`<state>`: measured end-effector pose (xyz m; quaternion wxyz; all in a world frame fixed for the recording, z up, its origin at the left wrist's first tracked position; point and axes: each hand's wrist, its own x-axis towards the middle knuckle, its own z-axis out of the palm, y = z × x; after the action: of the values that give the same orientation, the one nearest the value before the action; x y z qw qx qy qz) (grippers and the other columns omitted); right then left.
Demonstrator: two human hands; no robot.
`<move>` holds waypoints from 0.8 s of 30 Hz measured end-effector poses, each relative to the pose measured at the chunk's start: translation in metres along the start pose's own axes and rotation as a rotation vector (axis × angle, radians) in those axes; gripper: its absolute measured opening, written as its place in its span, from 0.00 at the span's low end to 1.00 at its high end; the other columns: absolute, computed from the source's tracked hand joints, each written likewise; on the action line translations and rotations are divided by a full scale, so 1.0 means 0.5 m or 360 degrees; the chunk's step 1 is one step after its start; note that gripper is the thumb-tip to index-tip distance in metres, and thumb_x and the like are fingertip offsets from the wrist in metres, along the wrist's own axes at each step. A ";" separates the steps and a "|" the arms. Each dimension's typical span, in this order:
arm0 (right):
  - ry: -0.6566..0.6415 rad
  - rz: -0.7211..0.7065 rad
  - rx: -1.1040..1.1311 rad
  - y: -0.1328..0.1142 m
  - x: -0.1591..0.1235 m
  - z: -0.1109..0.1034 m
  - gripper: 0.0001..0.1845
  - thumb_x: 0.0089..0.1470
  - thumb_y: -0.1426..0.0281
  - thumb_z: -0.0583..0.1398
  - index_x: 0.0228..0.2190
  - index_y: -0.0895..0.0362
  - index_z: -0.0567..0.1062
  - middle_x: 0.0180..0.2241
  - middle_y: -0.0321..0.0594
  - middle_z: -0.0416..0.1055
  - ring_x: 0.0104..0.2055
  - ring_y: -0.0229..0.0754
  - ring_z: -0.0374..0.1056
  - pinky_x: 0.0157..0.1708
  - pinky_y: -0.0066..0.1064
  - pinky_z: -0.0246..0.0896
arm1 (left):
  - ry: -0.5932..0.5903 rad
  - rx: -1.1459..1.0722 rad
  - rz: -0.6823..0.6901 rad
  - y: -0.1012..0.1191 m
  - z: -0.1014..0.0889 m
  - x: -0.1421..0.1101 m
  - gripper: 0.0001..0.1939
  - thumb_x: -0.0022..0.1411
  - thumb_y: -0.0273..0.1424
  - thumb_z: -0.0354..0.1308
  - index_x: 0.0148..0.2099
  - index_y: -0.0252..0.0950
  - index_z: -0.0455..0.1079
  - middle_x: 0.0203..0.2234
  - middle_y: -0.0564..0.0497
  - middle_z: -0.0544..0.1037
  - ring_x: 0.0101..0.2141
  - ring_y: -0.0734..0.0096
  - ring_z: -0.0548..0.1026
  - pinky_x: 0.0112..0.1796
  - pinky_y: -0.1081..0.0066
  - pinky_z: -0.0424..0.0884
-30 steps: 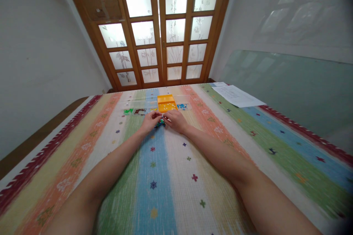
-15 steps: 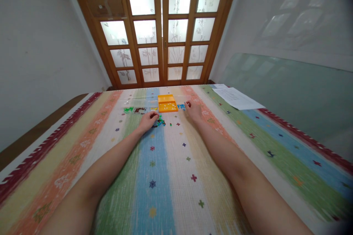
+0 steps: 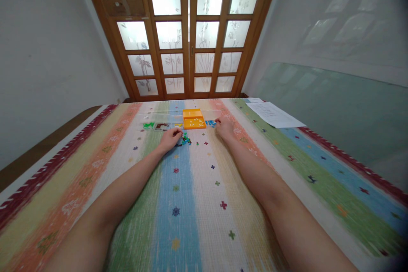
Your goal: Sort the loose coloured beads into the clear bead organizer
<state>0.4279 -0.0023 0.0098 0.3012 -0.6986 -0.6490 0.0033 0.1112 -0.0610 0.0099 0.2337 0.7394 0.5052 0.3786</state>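
Observation:
Both my arms reach far forward over a striped cloth (image 3: 191,204). My left hand (image 3: 171,137) rests curled on the cloth, its fingertips touching a small heap of coloured pieces (image 3: 185,140). My right hand (image 3: 224,127) lies beside a clear compartment of blue pieces (image 3: 210,123), with its fingers bent toward it; what they hold, if anything, is too small to make out. An orange tray (image 3: 194,119) with small white pieces stands between the hands, a little farther off.
Clear compartments with green pieces (image 3: 148,126) and dark red pieces (image 3: 161,126) sit left of the tray. A printed sheet of paper (image 3: 273,114) lies at the far right. Wooden doors with frosted glass (image 3: 188,34) stand behind, and a glass pane (image 3: 334,102) leans on the right wall.
My right hand left the heap of pieces by my left hand and moved right and away to the blue compartment. My left hand stayed at the heap.

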 end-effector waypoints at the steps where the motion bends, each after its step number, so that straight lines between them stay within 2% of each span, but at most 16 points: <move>1: -0.0025 -0.0022 -0.0034 -0.002 -0.002 -0.001 0.19 0.62 0.73 0.53 0.45 0.55 0.83 0.45 0.47 0.79 0.49 0.49 0.68 0.50 0.36 0.54 | 0.0004 0.0004 0.0004 0.000 -0.001 0.000 0.11 0.65 0.35 0.54 0.39 0.39 0.77 0.33 0.51 0.82 0.36 0.64 0.77 0.40 0.68 0.69; 4: -0.0073 -0.0070 -0.0175 -0.013 -0.010 -0.009 0.19 0.64 0.72 0.53 0.45 0.55 0.83 0.46 0.49 0.79 0.52 0.52 0.66 0.54 0.41 0.51 | 0.0021 0.0010 0.0018 0.002 -0.003 -0.001 0.11 0.64 0.35 0.54 0.39 0.39 0.77 0.33 0.51 0.81 0.35 0.64 0.77 0.40 0.67 0.68; 7: -0.0110 -0.0104 -0.0288 -0.029 -0.023 -0.023 0.22 0.67 0.65 0.51 0.42 0.59 0.84 0.46 0.55 0.78 0.53 0.55 0.65 0.55 0.44 0.50 | 0.0025 0.0014 0.0017 0.003 -0.004 -0.003 0.10 0.64 0.35 0.54 0.39 0.39 0.77 0.33 0.51 0.82 0.36 0.63 0.77 0.40 0.67 0.68; 11: -0.0113 -0.0092 -0.0269 -0.049 -0.039 -0.045 0.27 0.69 0.60 0.50 0.43 0.63 0.84 0.47 0.61 0.77 0.55 0.58 0.64 0.58 0.47 0.47 | 0.0032 -0.0006 0.0033 0.001 -0.004 -0.002 0.11 0.63 0.35 0.55 0.38 0.39 0.77 0.32 0.51 0.81 0.35 0.63 0.76 0.39 0.67 0.67; 18: -0.0094 -0.0056 -0.0226 -0.060 -0.050 -0.065 0.29 0.71 0.60 0.49 0.45 0.68 0.82 0.46 0.66 0.77 0.54 0.58 0.66 0.59 0.47 0.47 | 0.0040 -0.0010 0.0039 -0.005 -0.001 -0.001 0.11 0.63 0.35 0.55 0.38 0.39 0.78 0.32 0.51 0.81 0.34 0.63 0.77 0.39 0.67 0.68; 24: -0.0131 -0.0081 -0.0169 -0.066 -0.055 -0.073 0.30 0.72 0.64 0.46 0.43 0.73 0.81 0.46 0.69 0.76 0.53 0.56 0.68 0.59 0.47 0.47 | 0.0020 0.0010 0.0020 -0.003 -0.002 -0.003 0.11 0.64 0.35 0.54 0.38 0.38 0.77 0.32 0.51 0.82 0.35 0.64 0.76 0.39 0.67 0.68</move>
<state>0.4082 -0.0432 0.0433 0.2368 -0.6961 -0.6777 -0.0101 0.1095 -0.0618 0.0090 0.2258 0.7410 0.5031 0.3831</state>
